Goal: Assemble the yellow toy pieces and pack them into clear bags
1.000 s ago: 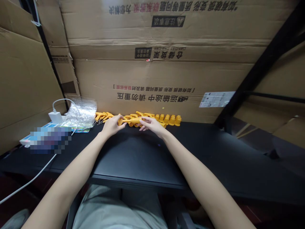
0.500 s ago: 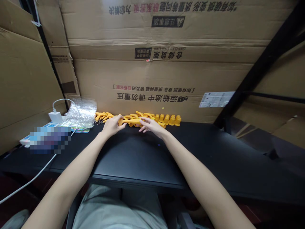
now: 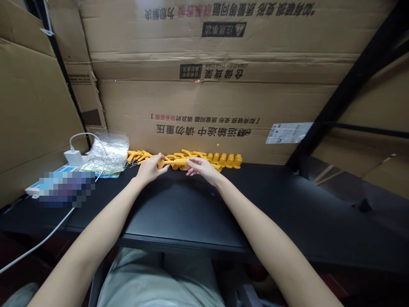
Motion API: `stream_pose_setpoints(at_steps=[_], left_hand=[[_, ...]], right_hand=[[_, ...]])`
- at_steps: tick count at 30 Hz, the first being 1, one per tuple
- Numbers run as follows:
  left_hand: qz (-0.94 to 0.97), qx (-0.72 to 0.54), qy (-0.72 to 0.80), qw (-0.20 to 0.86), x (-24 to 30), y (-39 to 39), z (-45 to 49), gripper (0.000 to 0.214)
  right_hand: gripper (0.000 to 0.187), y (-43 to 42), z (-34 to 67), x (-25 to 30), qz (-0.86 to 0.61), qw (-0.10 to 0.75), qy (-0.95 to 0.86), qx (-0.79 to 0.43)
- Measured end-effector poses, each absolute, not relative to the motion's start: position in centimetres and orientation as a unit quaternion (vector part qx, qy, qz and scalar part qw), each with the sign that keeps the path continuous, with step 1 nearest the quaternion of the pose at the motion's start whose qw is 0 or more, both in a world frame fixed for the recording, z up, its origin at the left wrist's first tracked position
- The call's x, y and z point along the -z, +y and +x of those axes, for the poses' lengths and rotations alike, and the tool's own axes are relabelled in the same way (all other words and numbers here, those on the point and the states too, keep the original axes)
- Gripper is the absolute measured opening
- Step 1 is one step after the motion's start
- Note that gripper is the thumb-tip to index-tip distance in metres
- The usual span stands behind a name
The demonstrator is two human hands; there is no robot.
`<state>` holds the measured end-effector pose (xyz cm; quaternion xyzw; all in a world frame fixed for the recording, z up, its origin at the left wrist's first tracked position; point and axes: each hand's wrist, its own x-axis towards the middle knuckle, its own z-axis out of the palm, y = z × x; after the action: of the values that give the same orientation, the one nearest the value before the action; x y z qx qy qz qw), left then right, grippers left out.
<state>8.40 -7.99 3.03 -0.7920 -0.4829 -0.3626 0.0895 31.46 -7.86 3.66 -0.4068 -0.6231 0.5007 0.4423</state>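
Note:
A long yellow plastic part (image 3: 175, 162) with a rounded left end lies level between my two hands, just above the far side of the black table. My left hand (image 3: 149, 169) pinches its rounded end between thumb and fingers. My right hand (image 3: 203, 169) is closed around the other end, which its fingers partly hide. Behind the hands are several branched yellow pieces (image 3: 191, 153), partly covered. A group of yellow stepped, cup-like pieces (image 3: 229, 160) stands upright to the right. More branched yellow pieces (image 3: 136, 154) lie left of my left hand, beside small shiny bits (image 3: 130, 164) too small to name.
The black table (image 3: 185, 213) meets an upright cardboard wall (image 3: 204, 100) at the back. At left are clear plastic bags (image 3: 108, 151), a white charger (image 3: 73, 157) on a power strip (image 3: 33, 189), and a white cable (image 3: 40, 244). A black metal post (image 3: 335, 102) slants at right.
The fingers of my right hand have drawn in slightly on the yellow part. Otherwise both hands and the pieces keep their places.

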Motion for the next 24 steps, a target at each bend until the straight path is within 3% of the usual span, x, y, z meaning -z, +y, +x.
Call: stream_pose_setpoints(at_steps=[7, 13, 19, 21, 24], left_hand=[[-0.795, 0.360, -0.483, 0.072, -2.9, -8.0, 8.5, 0.028], [-0.841, 0.340, -0.421, 0.007, -2.8, -8.1, 8.5, 0.076], [-0.860, 0.300, -0.413, -0.011, -2.2, -7.8, 8.2, 0.057], [-0.861, 0.291, -0.417, -0.012, -2.1, -7.6, 8.1, 0.052], [-0.862, 0.287, -0.418, -0.013, -2.0, -7.5, 8.1, 0.049]], right_hand=[[0.019, -8.3, 30.7, -3.8, -0.400, 0.454, -0.577, -0.548], [0.015, -7.3, 31.5, -4.5, -0.382, 0.569, -0.454, -0.570], [0.028, -4.5, 35.0, -3.2, -0.459, 0.712, -0.416, -0.331], [0.032, -4.0, 35.7, -2.2, -0.497, 0.702, -0.458, -0.223], [0.035, -4.1, 36.1, -0.9, -0.543, 0.621, -0.560, -0.075]])
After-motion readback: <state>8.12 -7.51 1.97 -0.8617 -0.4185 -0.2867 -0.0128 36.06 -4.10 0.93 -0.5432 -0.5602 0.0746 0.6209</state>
